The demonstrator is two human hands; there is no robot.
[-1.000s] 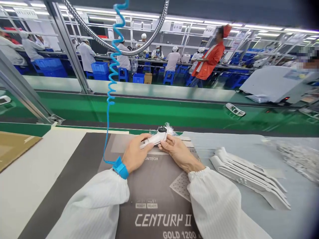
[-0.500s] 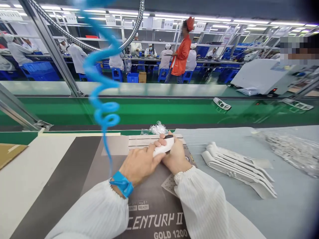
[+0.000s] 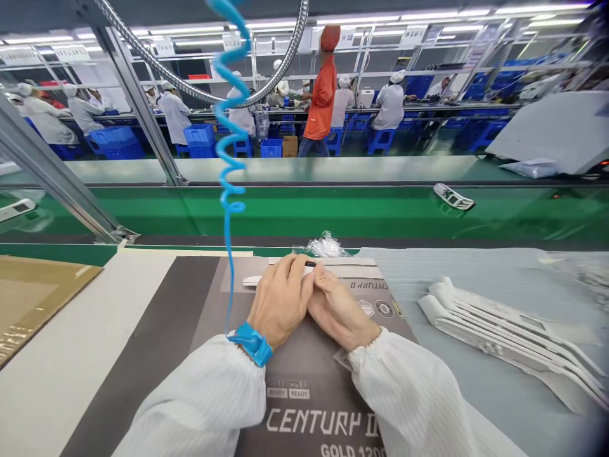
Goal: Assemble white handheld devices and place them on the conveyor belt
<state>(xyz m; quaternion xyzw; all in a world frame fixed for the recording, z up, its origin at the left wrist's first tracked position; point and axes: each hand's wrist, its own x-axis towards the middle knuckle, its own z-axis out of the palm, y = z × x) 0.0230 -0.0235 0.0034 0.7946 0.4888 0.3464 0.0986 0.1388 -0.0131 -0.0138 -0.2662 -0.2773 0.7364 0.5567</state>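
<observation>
Both hands meet over a dark printed cardboard sheet (image 3: 328,374) lettered CENTURY II. Under my left hand (image 3: 281,299) lies a long white plastic part (image 3: 250,281), its tip sticking out to the left and its middle hidden by the fingers, which curl over it. My right hand (image 3: 340,308) pinches the other end, where a small black piece (image 3: 310,264) shows between the hands. A blue wrist strap (image 3: 252,344) with a coiled blue cord (image 3: 231,158) is on my left wrist. Just beyond the fingers sits crumpled clear plastic (image 3: 327,245).
To the right, a stack of white plastic parts (image 3: 499,330) lies on grey foam sheet (image 3: 404,270). Behind runs a green conveyor belt (image 3: 333,212) carrying a white frame part (image 3: 453,197). Brown cardboard (image 3: 42,292) lies at left; a metal post (image 3: 137,95) stands beyond.
The white part has gone from tilted up between the hands to lying lower and nearly level, mostly covered by my left hand. My view has swung slightly left.
</observation>
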